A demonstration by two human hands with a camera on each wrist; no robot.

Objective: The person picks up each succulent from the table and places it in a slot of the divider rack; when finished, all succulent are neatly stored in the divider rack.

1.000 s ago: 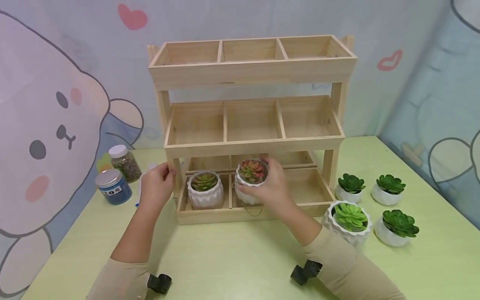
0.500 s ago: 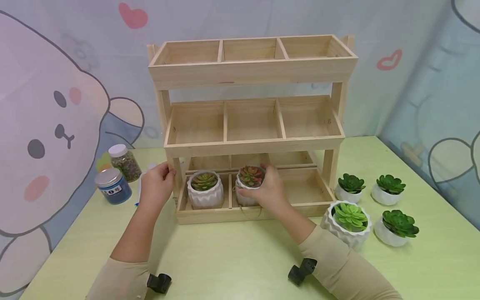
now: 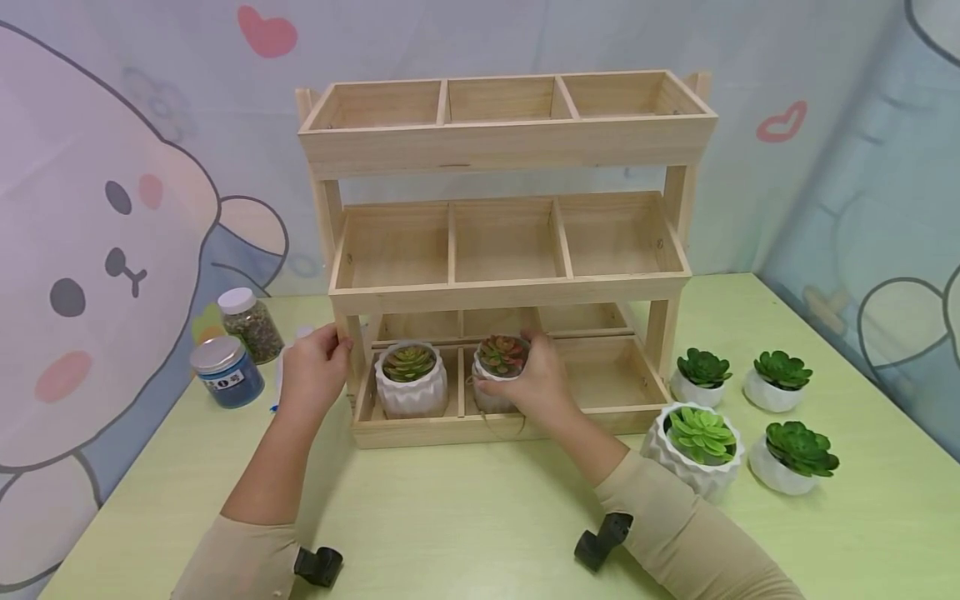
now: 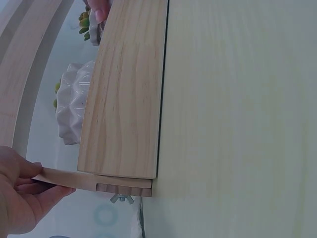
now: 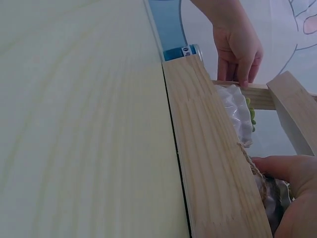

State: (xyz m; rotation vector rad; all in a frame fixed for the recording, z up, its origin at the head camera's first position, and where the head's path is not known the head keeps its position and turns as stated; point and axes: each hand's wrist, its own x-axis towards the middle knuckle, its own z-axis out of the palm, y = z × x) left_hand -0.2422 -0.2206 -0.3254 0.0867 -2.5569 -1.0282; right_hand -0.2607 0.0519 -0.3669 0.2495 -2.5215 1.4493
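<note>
A three-tier wooden shelf (image 3: 510, 146) with divided trays stands on the table. In the head view my left hand (image 3: 313, 371) pinches its left upright; the left wrist view shows thumb and fingers on either side of that wooden post (image 4: 69, 178). My right hand (image 3: 543, 383) grips a white potted succulent (image 3: 495, 392) with reddish leaves, low in the middle compartment of the bottom tray. Twine (image 5: 253, 166) hangs from this pot over the tray's front board. Left of it, a white ridged pot with a green succulent (image 3: 411, 392) sits upright in the left compartment.
Right of the shelf stand several potted succulents, among them a bright green one (image 3: 697, 450) beside my right forearm. A blue jar (image 3: 228, 379) and a jar of dried bits (image 3: 251, 325) stand at the left. A patterned cloth (image 3: 480, 33) hangs behind.
My right hand has lowered the reddish succulent's pot slightly and shifted it left within the middle compartment. The left hand stays on the upright.
</note>
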